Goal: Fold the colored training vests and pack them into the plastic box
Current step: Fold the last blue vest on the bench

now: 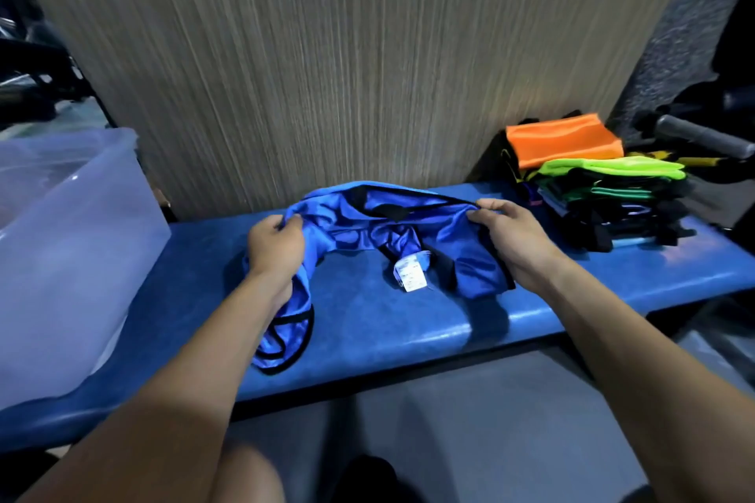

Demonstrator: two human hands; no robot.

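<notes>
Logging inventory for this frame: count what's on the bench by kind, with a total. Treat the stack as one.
Blue vest, unfolded, held by left hand and right hand: 1
Stack of vests, orange on top, number in it not countable: 1
Clear plastic box: 1
Total: 3

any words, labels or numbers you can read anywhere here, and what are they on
No text here can be read.
White tag on the blue vest: faint print, too small and blurred to read.
Vest pile: no lettering shows.
Plastic box: no label shows.
</notes>
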